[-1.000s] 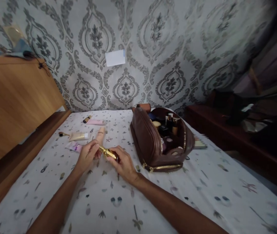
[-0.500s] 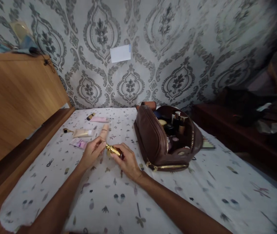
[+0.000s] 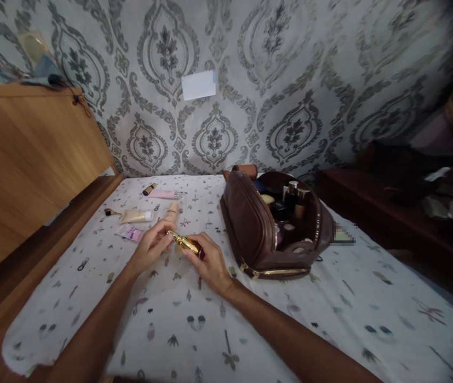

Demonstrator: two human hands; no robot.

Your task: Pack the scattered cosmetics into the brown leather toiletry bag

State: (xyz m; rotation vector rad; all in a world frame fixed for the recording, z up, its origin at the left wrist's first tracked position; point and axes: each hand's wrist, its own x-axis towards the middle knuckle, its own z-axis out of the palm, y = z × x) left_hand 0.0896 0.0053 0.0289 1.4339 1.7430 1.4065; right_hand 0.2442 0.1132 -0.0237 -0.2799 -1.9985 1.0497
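A shiny gold cosmetic bottle (image 3: 187, 243), dark at its right end, is held low over the patterned cloth between my two hands. My right hand (image 3: 209, 260) grips its wider, darker end with the fingers closed. The fingertips of my left hand (image 3: 152, 246) pinch at the narrow gold tip on the other end. Just beyond my left hand lies a peach-coloured tube (image 3: 172, 210). Left of it are a cream tube (image 3: 135, 216) and a purple-and-white tube (image 3: 128, 232), partly behind my left hand. The exact kind of the gold bottle is hard to make out.
An unzipped brown makeup bag (image 3: 250, 218) with bottles and compacts inside stands right of my hands. Farther back lie a pink tube (image 3: 164, 194), a small black-and-gold item (image 3: 149, 189) and another dark item (image 3: 108, 211). A wooden panel (image 3: 30, 175) borders the left side.
The gold bottle's narrow tip shows more now between my left fingertips, which have shifted slightly. My right hand keeps its grip. The view has moved a little.
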